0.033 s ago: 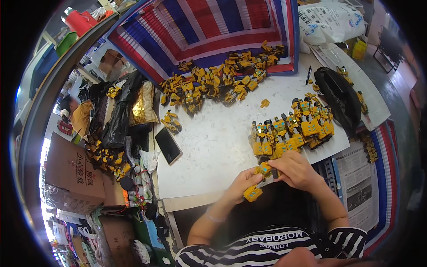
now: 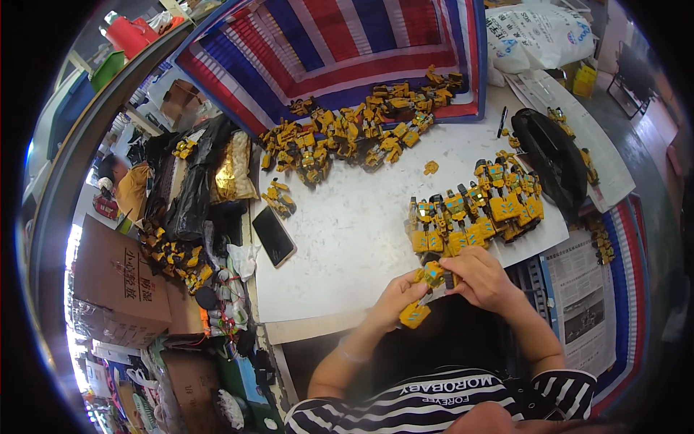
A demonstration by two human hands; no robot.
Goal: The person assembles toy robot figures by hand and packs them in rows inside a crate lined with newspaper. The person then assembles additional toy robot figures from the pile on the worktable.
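Over the table's near edge I hold a yellow toy robot (image 2: 415, 314) with grey and black parts and small blue patches. My left hand (image 2: 396, 298) pinches its side between thumb and fingers. My right hand (image 2: 483, 278) is closed on its other side, by a dark part. The fingers partly hide the toy's middle. Just beyond my hands, several similar robots (image 2: 455, 210) stand packed together on the white tabletop (image 2: 347, 253). A small loose yellow piece (image 2: 431, 168) lies behind them.
A tipped crate (image 2: 332, 81) lined with striped cloth spills a heap of yellow robots (image 2: 311, 155) at the back. A phone (image 2: 275, 237) lies at the left edge. A black pouch (image 2: 549, 163) and a pen (image 2: 502, 121) are on the right. A cardboard box (image 2: 116, 286) stands left.
The toy robot has shifted very slightly in my hands, its yellow lower end a little to the right. Both hands keep their hold. Everything else is unmoved.
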